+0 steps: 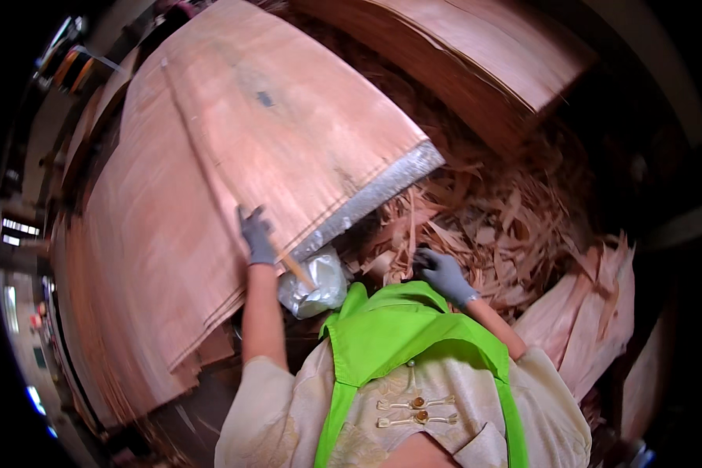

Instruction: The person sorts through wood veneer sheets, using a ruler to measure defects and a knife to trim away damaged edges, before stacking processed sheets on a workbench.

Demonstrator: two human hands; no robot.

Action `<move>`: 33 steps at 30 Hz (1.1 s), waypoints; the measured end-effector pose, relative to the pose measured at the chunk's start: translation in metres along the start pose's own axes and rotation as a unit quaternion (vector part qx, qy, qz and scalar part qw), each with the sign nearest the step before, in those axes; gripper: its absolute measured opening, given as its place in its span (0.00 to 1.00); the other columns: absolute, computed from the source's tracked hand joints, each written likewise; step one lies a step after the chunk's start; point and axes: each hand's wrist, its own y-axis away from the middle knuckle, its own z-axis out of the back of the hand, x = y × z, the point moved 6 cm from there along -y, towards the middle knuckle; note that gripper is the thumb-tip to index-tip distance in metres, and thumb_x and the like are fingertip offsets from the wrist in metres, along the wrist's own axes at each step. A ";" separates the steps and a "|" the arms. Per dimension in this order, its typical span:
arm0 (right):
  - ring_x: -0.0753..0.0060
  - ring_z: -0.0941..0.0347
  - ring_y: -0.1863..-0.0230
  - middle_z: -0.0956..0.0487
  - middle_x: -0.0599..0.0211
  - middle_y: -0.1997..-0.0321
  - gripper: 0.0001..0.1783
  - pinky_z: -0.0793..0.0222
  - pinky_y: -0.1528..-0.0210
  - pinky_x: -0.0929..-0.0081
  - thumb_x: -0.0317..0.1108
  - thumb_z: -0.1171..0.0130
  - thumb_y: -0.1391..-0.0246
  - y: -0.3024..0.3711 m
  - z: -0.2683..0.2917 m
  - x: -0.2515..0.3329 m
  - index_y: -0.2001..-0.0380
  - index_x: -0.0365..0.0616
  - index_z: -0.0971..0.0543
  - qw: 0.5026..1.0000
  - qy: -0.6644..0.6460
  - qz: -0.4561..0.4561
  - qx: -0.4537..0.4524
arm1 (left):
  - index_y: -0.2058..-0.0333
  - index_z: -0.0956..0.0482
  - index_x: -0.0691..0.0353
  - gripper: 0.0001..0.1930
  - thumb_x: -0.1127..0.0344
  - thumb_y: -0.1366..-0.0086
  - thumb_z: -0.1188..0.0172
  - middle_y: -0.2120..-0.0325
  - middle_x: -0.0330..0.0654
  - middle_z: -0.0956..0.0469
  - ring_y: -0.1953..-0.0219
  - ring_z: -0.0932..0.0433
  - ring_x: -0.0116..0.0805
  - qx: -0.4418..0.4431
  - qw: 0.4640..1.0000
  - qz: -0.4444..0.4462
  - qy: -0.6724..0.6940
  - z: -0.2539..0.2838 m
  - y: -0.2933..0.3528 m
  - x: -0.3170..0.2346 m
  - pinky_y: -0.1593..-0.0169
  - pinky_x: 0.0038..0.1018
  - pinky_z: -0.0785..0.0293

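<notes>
My left hand (257, 234), in a grey glove, lies on a large pinkish wood veneer sheet (288, 148) with its fingers spread. It is at the long seam where this sheet meets a second veneer sheet (148, 226) on the left. Below that hand a narrow wooden strip (298, 271) slants down over a clear plastic-wrapped bundle (320, 288). My right hand (443, 277), gloved in grey with dark fingers, is curled in front of the apron, beside loose veneer scraps (491, 242). Whatever its fingers may hold is hidden.
The sheets lie on a stack whose front edge shows silvery wrapping (374, 191). Another veneer stack (476, 62) stands at the far right. Torn veneer pieces (581, 312) lean at the near right. A bright green apron (413, 331) hangs over my front.
</notes>
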 end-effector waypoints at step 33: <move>0.79 0.39 0.83 0.22 0.68 0.67 0.13 0.47 0.82 0.77 0.44 0.38 0.52 0.632 0.053 -0.331 0.69 0.49 0.26 -0.162 -0.415 -0.081 -0.892 | 0.47 0.33 0.72 0.19 0.70 0.36 0.53 0.48 0.51 0.31 0.49 0.31 0.41 0.487 0.749 -0.275 -0.355 -0.482 0.282 0.120 0.43 0.29 0.38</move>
